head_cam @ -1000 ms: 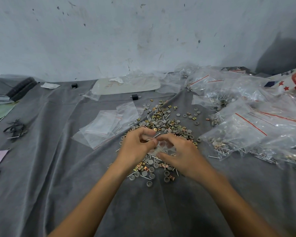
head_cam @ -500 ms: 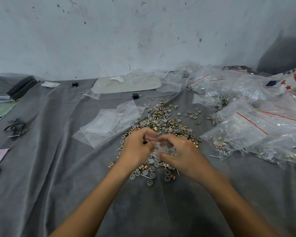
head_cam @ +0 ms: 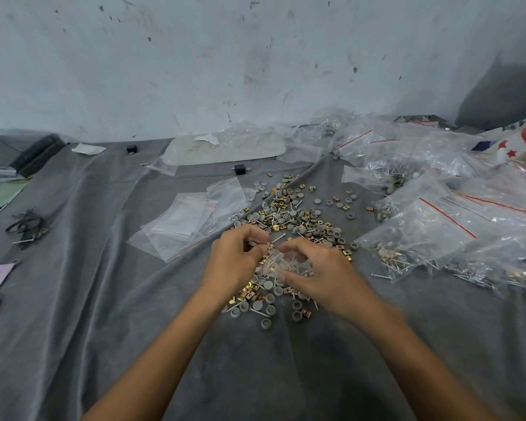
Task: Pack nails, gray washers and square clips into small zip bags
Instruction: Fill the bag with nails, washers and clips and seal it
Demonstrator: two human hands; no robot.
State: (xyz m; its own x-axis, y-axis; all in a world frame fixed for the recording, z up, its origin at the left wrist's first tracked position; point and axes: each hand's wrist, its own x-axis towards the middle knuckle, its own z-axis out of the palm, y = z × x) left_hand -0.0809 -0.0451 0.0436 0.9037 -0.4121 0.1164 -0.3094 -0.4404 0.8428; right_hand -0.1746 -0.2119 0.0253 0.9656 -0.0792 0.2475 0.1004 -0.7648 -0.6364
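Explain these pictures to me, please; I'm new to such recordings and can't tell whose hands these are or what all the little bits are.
There is no machine here. A person wears a camera on the head, so the one view looks forward and down at their own bare arms. The right hand grips a small zip bag with nails already in it, and the left hand pinches at its mouth. Beneath them, on a gray cloth, lies a loose pile of gray washers, brass-coloured square clips and nails. To the left lie empty bags; to the right, filled bags are heaped.
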